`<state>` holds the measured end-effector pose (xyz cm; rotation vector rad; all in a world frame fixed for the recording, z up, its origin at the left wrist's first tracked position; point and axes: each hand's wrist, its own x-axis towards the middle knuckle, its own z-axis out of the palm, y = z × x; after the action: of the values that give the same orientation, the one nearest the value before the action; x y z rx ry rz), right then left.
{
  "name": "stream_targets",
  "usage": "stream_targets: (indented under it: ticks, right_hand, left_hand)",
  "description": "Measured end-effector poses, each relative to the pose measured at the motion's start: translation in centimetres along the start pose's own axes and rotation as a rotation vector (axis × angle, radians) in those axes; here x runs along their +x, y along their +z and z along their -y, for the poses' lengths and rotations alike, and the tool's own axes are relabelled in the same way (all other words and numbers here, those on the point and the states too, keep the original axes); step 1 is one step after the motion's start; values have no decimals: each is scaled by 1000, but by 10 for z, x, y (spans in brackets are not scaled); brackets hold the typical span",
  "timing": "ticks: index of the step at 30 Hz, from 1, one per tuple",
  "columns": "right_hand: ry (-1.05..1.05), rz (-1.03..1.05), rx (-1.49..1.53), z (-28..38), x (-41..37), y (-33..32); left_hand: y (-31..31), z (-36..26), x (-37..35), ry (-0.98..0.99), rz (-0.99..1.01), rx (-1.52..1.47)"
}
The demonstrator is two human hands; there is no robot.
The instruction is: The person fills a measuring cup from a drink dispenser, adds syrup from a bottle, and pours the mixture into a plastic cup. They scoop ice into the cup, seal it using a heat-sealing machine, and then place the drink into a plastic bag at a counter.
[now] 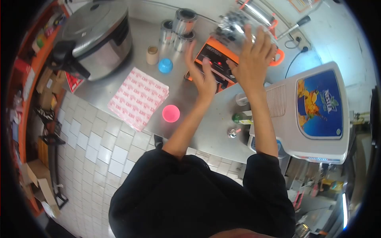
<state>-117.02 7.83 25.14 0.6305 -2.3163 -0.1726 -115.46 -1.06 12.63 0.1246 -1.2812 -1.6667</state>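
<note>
My left hand point(201, 75) is open, fingers spread, beside the front left corner of an orange and black countertop appliance point(212, 49) with small red lights. My right hand point(253, 57) reaches over the appliance's right side. Its fingers are stretched out and slightly blurred, overlapping a shiny, crinkled silvery cover point(234, 27) on top. An orange loop handle point(278, 57) sticks out at the appliance's right. Left of my left hand stand several metal tins point(185, 22), a blue ball-shaped item point(165, 65) and a small tan jar point(152, 55).
Printed paper sheets point(137, 97) and a pink cup point(170, 114) lie near the steel counter's front edge. A large lidded metal pot point(97, 39) stands left. To the right are a white drink dispenser point(317, 111), a green bottle point(241, 118) and a small metal item point(232, 133).
</note>
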Motion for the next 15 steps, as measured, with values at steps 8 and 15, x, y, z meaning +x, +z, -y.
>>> stream_targets:
  ticks: [8, 15]
  right_hand:
    - [-79, 248, 312, -31, -26, -66]
    - [576, -488, 481, -270, 145, 43]
  left_hand:
    - [81, -55, 114, 765, 766, 323]
    - [86, -49, 104, 986, 651, 453]
